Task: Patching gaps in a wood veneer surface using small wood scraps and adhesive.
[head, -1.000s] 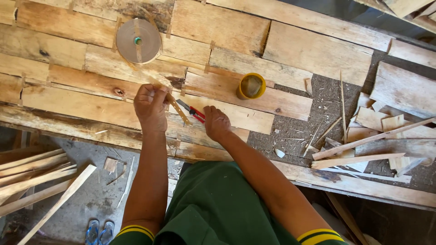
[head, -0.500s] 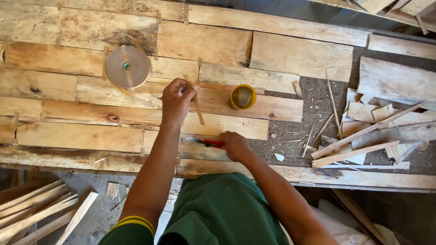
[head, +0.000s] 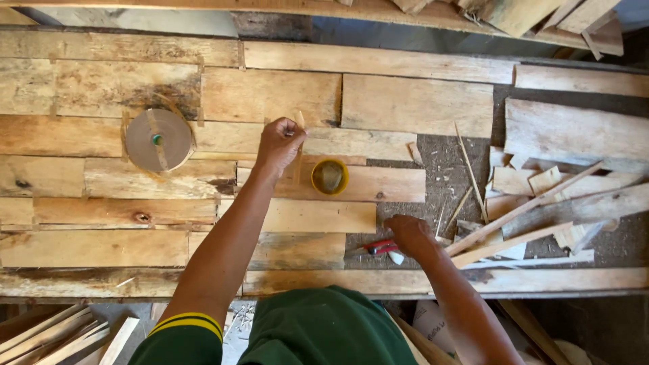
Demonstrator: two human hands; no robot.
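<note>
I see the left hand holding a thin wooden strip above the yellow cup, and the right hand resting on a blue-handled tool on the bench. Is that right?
Almost. The tool under the right hand has red handles, not blue, as the head view shows. The rest holds: the left hand holds a thin wooden strip beside the yellow cup, above it in the picture, and the tool lies on the bench.

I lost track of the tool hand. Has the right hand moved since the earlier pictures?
Yes. The right hand with the red-handled tool has shifted rightwards, away from the yellow cup, to the boards' edge.
</note>
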